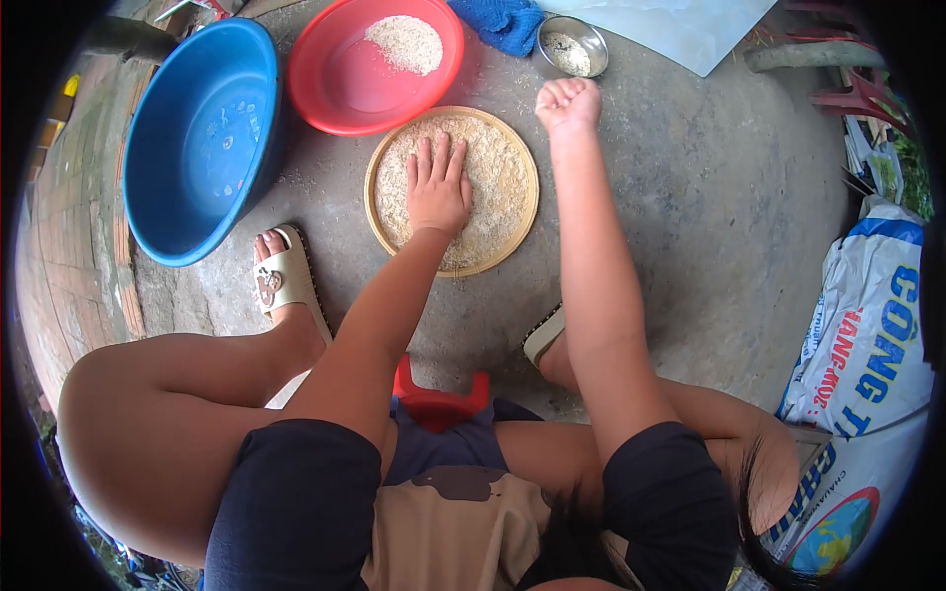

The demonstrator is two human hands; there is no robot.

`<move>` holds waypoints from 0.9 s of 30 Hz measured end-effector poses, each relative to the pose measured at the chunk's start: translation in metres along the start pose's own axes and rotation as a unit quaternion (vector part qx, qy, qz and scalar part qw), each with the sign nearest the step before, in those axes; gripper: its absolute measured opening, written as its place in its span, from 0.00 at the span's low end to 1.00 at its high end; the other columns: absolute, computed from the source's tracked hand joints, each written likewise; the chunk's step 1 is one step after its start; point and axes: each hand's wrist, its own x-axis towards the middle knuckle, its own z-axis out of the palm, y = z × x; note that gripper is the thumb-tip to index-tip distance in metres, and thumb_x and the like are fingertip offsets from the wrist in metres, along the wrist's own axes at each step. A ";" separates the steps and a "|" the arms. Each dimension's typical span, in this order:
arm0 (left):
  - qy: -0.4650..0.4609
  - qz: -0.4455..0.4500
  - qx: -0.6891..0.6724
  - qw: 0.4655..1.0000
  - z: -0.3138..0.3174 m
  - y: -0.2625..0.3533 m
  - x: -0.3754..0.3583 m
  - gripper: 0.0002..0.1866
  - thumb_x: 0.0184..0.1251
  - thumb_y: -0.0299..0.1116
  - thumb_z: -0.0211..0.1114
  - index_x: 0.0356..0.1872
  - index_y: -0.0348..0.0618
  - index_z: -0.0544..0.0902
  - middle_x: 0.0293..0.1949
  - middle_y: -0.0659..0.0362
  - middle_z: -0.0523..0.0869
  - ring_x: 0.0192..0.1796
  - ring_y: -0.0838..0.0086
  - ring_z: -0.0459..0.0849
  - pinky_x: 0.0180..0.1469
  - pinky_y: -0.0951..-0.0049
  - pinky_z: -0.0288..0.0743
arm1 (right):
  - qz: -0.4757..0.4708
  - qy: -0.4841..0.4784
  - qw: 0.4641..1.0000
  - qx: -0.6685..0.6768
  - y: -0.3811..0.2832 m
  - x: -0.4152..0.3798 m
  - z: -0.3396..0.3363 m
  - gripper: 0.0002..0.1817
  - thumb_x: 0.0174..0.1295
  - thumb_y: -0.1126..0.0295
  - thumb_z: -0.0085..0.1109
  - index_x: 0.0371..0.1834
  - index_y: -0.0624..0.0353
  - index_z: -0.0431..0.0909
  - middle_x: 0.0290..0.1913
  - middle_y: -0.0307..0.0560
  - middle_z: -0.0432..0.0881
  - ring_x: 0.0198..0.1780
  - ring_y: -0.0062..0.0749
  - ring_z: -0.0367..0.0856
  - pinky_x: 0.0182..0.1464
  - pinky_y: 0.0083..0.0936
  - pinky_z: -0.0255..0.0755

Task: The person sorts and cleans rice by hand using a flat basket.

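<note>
My left hand lies flat, fingers stretched, on pale grain spread over a round, shallow winnowing tray on the ground. My right hand is curled into a fist just in front of a small metal bowl. What the fist holds, if anything, is hidden. Some pale grain sits in that bowl. Behind the tray stands a red basin with a heap of pale grain at its far right side.
A large blue basin is tilted at the left. A blue cloth and a white sheet lie at the back. Printed sacks stand at the right. My sandalled foot is left of the tray.
</note>
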 end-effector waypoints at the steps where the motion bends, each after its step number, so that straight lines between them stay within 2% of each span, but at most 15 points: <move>1: -0.001 -0.001 0.001 1.000 -0.001 0.000 0.000 0.26 0.63 0.38 0.49 0.65 0.56 0.66 0.69 0.58 0.62 0.72 0.56 0.56 0.72 0.55 0.46 | -0.022 0.008 1.000 -0.006 -0.010 0.001 0.009 0.18 0.62 0.70 0.30 0.12 0.48 0.51 0.10 0.31 0.53 0.11 0.18 0.43 0.15 0.18 0.38; 3: -0.004 -0.001 -0.002 1.000 -0.002 0.001 0.000 0.27 0.63 0.38 0.49 0.66 0.55 0.66 0.69 0.58 0.62 0.72 0.55 0.55 0.72 0.55 0.45 | -0.063 0.007 0.998 -0.025 -0.030 0.006 0.025 0.17 0.61 0.70 0.32 0.12 0.49 0.50 0.11 0.31 0.53 0.11 0.20 0.43 0.14 0.19 0.39; 7: -0.008 -0.002 0.003 1.000 -0.003 0.001 0.001 0.27 0.63 0.37 0.49 0.66 0.55 0.66 0.69 0.58 0.62 0.72 0.56 0.55 0.72 0.54 0.45 | -0.083 -0.013 0.994 -0.073 -0.048 0.024 0.048 0.17 0.60 0.68 0.35 0.12 0.49 0.51 0.11 0.33 0.52 0.11 0.20 0.44 0.14 0.21 0.41; 9: -0.021 -0.006 0.003 1.000 -0.001 0.001 0.001 0.28 0.63 0.39 0.48 0.67 0.55 0.64 0.69 0.58 0.61 0.73 0.57 0.52 0.72 0.54 0.43 | -0.155 -0.027 0.963 -0.220 -0.047 0.034 0.052 0.16 0.60 0.67 0.38 0.14 0.51 0.55 0.12 0.36 0.56 0.11 0.22 0.48 0.13 0.22 0.44; 10: -0.022 -0.007 0.006 1.000 -0.001 0.001 0.000 0.28 0.63 0.39 0.48 0.67 0.55 0.64 0.69 0.58 0.61 0.73 0.57 0.52 0.72 0.54 0.43 | -0.153 -0.027 0.963 -0.219 -0.047 0.037 0.051 0.16 0.60 0.67 0.38 0.14 0.51 0.55 0.12 0.36 0.56 0.11 0.22 0.48 0.13 0.22 0.44; 12: -0.009 -0.007 -0.001 1.000 0.001 0.001 0.001 0.27 0.63 0.38 0.49 0.66 0.56 0.65 0.69 0.58 0.62 0.72 0.57 0.55 0.72 0.55 0.44 | -0.214 0.032 0.929 -0.299 -0.049 0.040 0.050 0.15 0.61 0.65 0.38 0.17 0.56 0.60 0.12 0.39 0.61 0.10 0.23 0.54 0.12 0.22 0.45; 13: -0.007 -0.006 0.001 1.000 0.001 0.001 0.001 0.27 0.62 0.38 0.49 0.66 0.56 0.65 0.69 0.58 0.62 0.72 0.57 0.55 0.72 0.55 0.44 | -0.213 0.033 0.930 -0.297 -0.052 0.042 0.050 0.15 0.61 0.65 0.38 0.17 0.56 0.60 0.12 0.39 0.61 0.10 0.23 0.54 0.12 0.22 0.45; 15: -0.016 -0.006 0.003 1.000 0.000 0.000 0.001 0.28 0.63 0.39 0.48 0.67 0.56 0.64 0.69 0.58 0.61 0.72 0.57 0.54 0.72 0.55 0.43 | -0.209 0.135 0.931 -0.269 -0.058 0.048 0.050 0.14 0.61 0.66 0.39 0.20 0.61 0.62 0.13 0.43 0.64 0.10 0.26 0.58 0.11 0.23 0.47; 18: -0.028 -0.008 0.005 1.000 -0.002 0.001 0.002 0.28 0.63 0.39 0.48 0.67 0.55 0.63 0.69 0.58 0.61 0.73 0.57 0.53 0.72 0.54 0.43 | -0.215 0.168 0.922 -0.273 -0.067 0.056 0.053 0.14 0.61 0.66 0.38 0.21 0.63 0.62 0.14 0.45 0.66 0.10 0.28 0.59 0.11 0.25 0.50; 23: -0.014 -0.010 -0.001 1.000 -0.003 0.002 0.002 0.28 0.61 0.38 0.50 0.66 0.55 0.66 0.69 0.58 0.62 0.72 0.56 0.55 0.72 0.54 0.44 | -0.252 0.198 0.904 -0.282 -0.069 0.068 0.064 0.14 0.61 0.67 0.39 0.24 0.67 0.65 0.17 0.49 0.70 0.11 0.30 0.61 0.12 0.27 0.53; 25: -0.014 -0.011 -0.008 1.000 -0.002 0.002 0.002 0.28 0.61 0.38 0.50 0.66 0.55 0.66 0.69 0.58 0.62 0.72 0.57 0.55 0.72 0.54 0.45 | -0.254 0.189 0.898 -0.305 -0.070 0.073 0.067 0.15 0.61 0.67 0.39 0.29 0.72 0.69 0.20 0.53 0.75 0.13 0.33 0.68 0.14 0.28 0.60; 26: -0.015 -0.011 -0.008 1.000 -0.002 0.002 0.003 0.28 0.61 0.38 0.50 0.66 0.55 0.66 0.69 0.58 0.62 0.72 0.57 0.55 0.72 0.54 0.45 | -0.252 0.189 0.899 -0.305 -0.070 0.079 0.067 0.15 0.61 0.67 0.39 0.29 0.72 0.69 0.20 0.53 0.75 0.13 0.33 0.68 0.14 0.28 0.60; 27: -0.015 -0.012 -0.008 1.000 -0.002 0.001 0.003 0.28 0.61 0.38 0.50 0.66 0.55 0.66 0.69 0.58 0.62 0.72 0.57 0.55 0.72 0.54 0.45 | -0.280 0.182 0.875 -0.351 -0.069 0.085 0.067 0.17 0.61 0.67 0.39 0.31 0.74 0.70 0.24 0.57 0.77 0.16 0.36 0.72 0.16 0.29 0.64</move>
